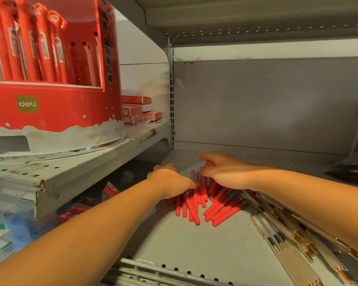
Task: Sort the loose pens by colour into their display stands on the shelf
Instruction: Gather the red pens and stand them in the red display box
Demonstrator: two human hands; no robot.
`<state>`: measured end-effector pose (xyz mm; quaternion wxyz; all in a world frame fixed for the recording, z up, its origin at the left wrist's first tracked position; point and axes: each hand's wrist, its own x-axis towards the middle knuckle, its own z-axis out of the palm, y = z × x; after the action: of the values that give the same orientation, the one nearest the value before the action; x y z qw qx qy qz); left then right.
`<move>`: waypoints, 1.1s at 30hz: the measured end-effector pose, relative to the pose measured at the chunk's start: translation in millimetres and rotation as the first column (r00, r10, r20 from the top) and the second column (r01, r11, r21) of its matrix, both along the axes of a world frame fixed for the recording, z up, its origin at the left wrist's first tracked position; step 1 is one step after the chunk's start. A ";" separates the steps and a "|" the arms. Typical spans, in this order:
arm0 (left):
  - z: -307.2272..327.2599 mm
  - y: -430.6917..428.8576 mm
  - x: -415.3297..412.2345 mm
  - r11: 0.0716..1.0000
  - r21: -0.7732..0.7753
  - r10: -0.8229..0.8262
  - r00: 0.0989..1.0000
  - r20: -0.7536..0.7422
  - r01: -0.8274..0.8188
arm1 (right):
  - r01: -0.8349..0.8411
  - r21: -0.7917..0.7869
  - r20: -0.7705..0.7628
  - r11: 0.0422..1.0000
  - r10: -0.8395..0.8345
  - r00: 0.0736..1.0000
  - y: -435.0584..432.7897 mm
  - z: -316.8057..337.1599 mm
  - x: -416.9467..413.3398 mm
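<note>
grips red pens (205, 205), likely light, stiff, roll-prone, with right hand (222, 172); cannot tell left hand's (170, 179) hold; better bunched mid-barrel.

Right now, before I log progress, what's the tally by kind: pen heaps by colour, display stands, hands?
red pens, heaps: 1
pale gold-tipped pens, heaps: 1
red display stand: 1
hands: 2, left hand and right hand, both at the red pens
Total: 5
Single pens overlap too much to count.
</note>
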<state>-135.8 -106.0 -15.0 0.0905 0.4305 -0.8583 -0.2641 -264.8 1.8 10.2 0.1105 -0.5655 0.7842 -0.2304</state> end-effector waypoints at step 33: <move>-13.1 29.3 13.9 0.877 -0.252 -0.293 0.872 0.392 0.408 | -0.057 0.303 -0.271 0.951 0.143 0.952 -104.0 -4.6 -131.0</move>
<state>-121.9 -76.7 -28.2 -0.0401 0.2833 -0.9568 -0.0513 -395.8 -102.1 5.6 0.0883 -0.6099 0.7873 -0.0207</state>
